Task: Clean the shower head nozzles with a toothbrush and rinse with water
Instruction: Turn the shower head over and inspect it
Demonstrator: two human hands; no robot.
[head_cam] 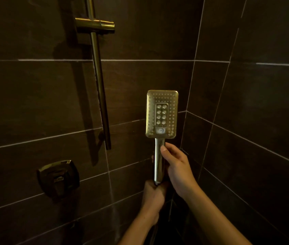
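Facing the camera, the shower head (162,114) is held upright, handle below. Right hand (177,169) is wrapped around mid-handle; left hand (153,195) is closed at its base. No toothbrush seen.

Shower head (162,114) is brushed gold with a grid of tiny nozzle dots, handle's more silvery. Rail (100,85) upper left and valve (58,178) are gold too. Tiles (34,94) dark brown, white grout.

One shower head (162,114), one slide rail (99,80), one wall valve (58,178), and two hands, left (153,195) and right (177,167).
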